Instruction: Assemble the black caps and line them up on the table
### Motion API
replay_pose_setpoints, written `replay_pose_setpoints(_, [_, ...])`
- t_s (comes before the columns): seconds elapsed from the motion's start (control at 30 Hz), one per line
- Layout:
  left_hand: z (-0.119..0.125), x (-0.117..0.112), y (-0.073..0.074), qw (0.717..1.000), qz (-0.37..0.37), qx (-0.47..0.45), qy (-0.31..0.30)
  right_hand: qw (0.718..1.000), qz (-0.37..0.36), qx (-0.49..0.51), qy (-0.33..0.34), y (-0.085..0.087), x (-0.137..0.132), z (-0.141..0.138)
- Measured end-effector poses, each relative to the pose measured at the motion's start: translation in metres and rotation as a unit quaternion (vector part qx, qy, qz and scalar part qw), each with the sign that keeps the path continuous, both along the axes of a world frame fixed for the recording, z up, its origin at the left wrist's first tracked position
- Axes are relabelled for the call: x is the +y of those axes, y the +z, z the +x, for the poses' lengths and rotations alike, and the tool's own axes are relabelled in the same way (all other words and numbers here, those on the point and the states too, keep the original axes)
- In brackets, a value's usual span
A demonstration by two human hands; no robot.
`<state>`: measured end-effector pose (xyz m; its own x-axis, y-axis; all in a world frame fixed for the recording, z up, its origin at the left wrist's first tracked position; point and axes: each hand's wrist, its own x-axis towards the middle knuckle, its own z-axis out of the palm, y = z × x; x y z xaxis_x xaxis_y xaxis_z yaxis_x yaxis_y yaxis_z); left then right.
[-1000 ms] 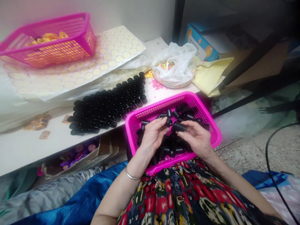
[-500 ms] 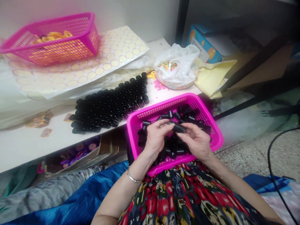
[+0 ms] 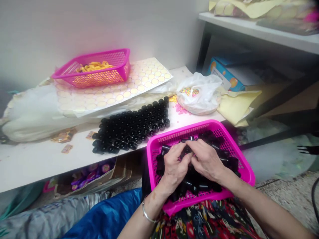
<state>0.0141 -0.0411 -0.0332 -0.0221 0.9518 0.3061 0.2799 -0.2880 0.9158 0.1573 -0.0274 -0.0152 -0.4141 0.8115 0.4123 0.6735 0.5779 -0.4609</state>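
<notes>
Your left hand (image 3: 174, 165) and right hand (image 3: 206, 161) have closed together, fingertips meeting over the pink basket (image 3: 245, 171) on your lap, both pinching what seems to be one black tube (image 3: 187, 150), now mostly hidden, so the grip is shared above the loose tubes (image 3: 199, 186).

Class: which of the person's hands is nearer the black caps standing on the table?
Left. The left hand sits just right of the black caps, over the near pink basket; the right hand is further right, beyond it.
</notes>
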Motion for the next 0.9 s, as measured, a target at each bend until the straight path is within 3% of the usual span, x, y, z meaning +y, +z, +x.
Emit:
replay_pose_setpoints(0.17, [-0.016, 0.011, -0.002, 0.993, -0.058, -0.073, 0.078, 0.997, -0.049, 0.048, -0.04, 0.011, 0.078, -0.018])
replay_pose_setpoints(0.3, [-0.021, 0.009, -0.001, 0.991, -0.107, -0.063, 0.056, 0.99, -0.119, -0.075, -0.03, 0.003, 0.146, -0.036])
replay_pose_setpoints(0.4, [-0.02, 0.006, -0.002, 0.99, -0.122, -0.055, 0.042, 0.984, -0.148, -0.097, -0.017, -0.008, 0.173, -0.047])
replay_pose_setpoints(0.53, [-0.021, 0.005, -0.004, 0.99, -0.132, -0.047, 0.026, 0.98, -0.172, -0.097, 0.0, -0.017, 0.18, -0.058])
replay_pose_setpoints(0.7, [-0.022, 0.008, -0.007, 0.989, -0.147, -0.018, 0.019, 0.98, -0.192, -0.054, 0.019, -0.006, 0.175, -0.059])
replay_pose_setpoints(0.8, [-0.025, 0.008, -0.012, 0.987, -0.16, 0.017, 0.001, 0.979, -0.201, -0.023, -0.012, 0.005, 0.16, -0.041])
replay_pose_setpoints(0.9, [-0.028, 0.008, -0.02, 0.979, -0.183, 0.083, -0.034, 0.98, -0.189, 0.051, -0.041, 0.011, 0.129, -0.005])
